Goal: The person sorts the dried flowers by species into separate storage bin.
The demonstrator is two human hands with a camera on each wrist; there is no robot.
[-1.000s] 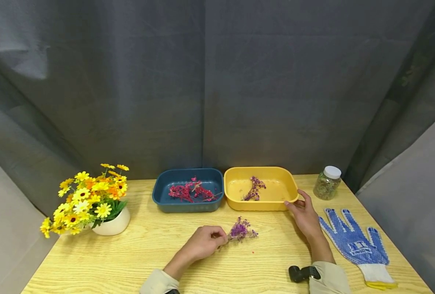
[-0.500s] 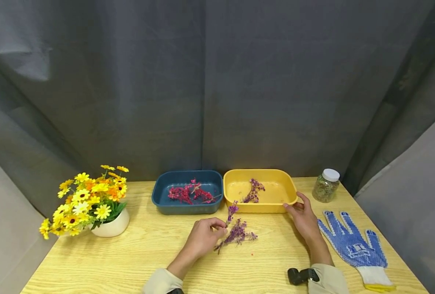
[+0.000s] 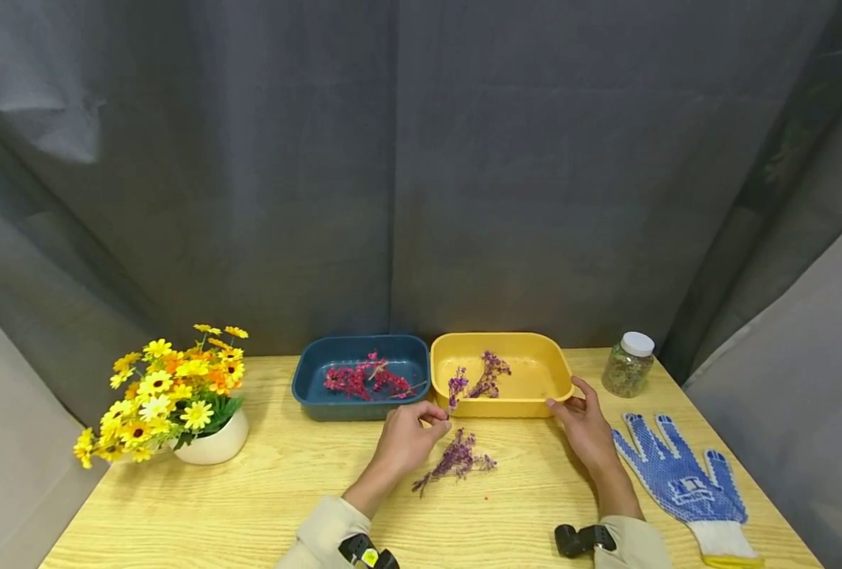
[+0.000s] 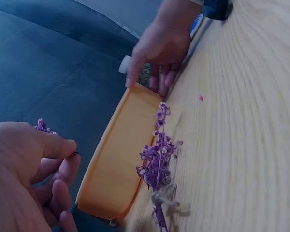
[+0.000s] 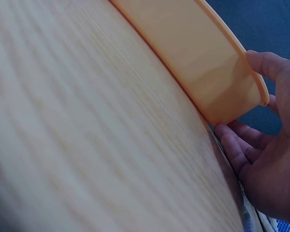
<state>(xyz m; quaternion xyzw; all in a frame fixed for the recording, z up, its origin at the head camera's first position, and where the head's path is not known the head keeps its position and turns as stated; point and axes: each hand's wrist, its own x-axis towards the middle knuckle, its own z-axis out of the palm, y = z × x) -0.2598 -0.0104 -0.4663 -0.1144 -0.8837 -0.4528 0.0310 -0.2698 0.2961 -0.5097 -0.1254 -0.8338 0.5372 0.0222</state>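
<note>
My left hand (image 3: pixel 408 436) pinches a small purple dried flower sprig (image 3: pixel 457 383) between thumb and forefinger, its head up at the front rim of the yellow tray (image 3: pixel 506 408). In the left wrist view, most of that sprig is hidden behind the hand. My right hand (image 3: pixel 586 431) grips the tray's front right corner, thumb at the rim and fingers curled around the side. Another purple sprig (image 3: pixel 489 378) lies inside the tray. On the table in front, a bunch of purple dried flowers (image 3: pixel 456 458) lies with its stems toward the lower left.
A dark blue tray (image 3: pixel 364 412) with red dried flowers (image 3: pixel 349 381) adjoins the yellow one on the left. Potted yellow flowers (image 3: pixel 168 387) stand at far left. On the right are a white-lidded jar (image 3: pixel 628 367) and a blue dotted glove (image 3: pixel 691 482).
My left hand has lifted the small sprig off the bunch and carried it forward to the yellow tray's front edge. The bunch stays on the table, and the right hand keeps its grip.
</note>
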